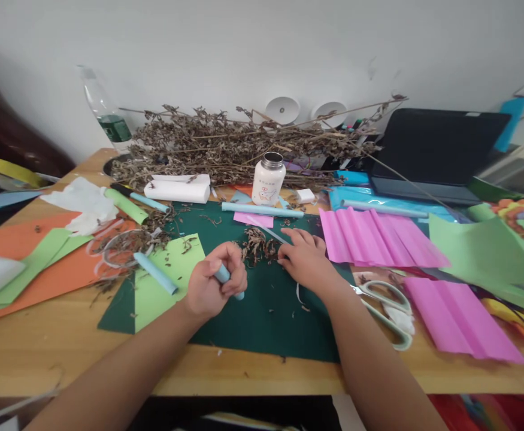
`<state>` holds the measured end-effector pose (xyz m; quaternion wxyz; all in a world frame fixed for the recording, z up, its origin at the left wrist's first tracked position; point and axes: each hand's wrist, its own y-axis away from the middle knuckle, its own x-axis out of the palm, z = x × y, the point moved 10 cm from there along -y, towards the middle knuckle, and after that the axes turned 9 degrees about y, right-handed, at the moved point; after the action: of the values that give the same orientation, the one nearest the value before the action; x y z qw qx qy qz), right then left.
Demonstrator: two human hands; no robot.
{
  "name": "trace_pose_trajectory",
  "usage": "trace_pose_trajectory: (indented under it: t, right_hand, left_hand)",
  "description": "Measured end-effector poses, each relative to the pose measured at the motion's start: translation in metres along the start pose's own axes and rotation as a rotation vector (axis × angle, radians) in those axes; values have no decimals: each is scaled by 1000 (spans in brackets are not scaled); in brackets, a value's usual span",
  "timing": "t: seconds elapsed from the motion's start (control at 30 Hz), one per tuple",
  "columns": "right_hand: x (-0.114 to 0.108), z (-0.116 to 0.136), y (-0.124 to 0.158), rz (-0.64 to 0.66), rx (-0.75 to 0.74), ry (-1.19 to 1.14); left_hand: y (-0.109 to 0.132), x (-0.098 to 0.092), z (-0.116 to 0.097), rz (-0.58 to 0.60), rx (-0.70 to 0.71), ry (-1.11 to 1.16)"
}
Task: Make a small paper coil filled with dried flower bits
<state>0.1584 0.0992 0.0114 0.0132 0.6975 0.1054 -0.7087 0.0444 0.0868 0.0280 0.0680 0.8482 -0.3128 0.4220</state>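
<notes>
My left hand (214, 281) is closed round a short light-blue paper roll (224, 276), held just above the dark green mat (270, 311). My right hand (304, 258) rests on the mat, fingers curled onto a small heap of dried brown flower bits (257, 245); what it pinches, if anything, is hidden. Another light-blue roll (155, 273) lies on a light-green sheet (163, 281) to the left. A long light-blue roll (262, 210) lies at the mat's far edge.
A big pile of dried branches (244, 143) lies along the wall. In front stand a white bottle (267, 178) and a white paper roll (177, 190). Pleated pink paper (378, 236), scissors (385, 299), green sheets (481, 251) and a laptop (436, 149) are right; orange paper (14, 245) left.
</notes>
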Motion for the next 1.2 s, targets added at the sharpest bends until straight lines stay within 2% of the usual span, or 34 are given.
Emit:
trace_pose_trajectory:
  t: [0.13, 0.43, 0.6, 0.73, 1.0, 1.1, 1.2]
  right_hand:
    - [-9, -1, 0, -52, -15, -36]
    - [-34, 4, -1, -191, -76, -191]
    - [-45, 17, 5, -255, -152, -295]
    - [-56, 22, 12, -292, -221, -467]
    - [-64, 26, 20, -319, -236, -686]
    - [-68, 28, 23, -373, -234, -742]
    - [-70, 34, 25, -381, -273, -804]
  left_hand:
    - [-1, -1, -2, -2, 0, -18]
    - [-2, -9, -21, -52, 79, -85]
    - [-1, -12, -8, -43, 46, -299]
    - [1, -10, -1, -22, 17, -438]
    - [4, -8, -9, -56, 65, -345]
    - [3, -6, -4, -67, 18, -257]
    - [4, 0, 5, -25, -72, -228]
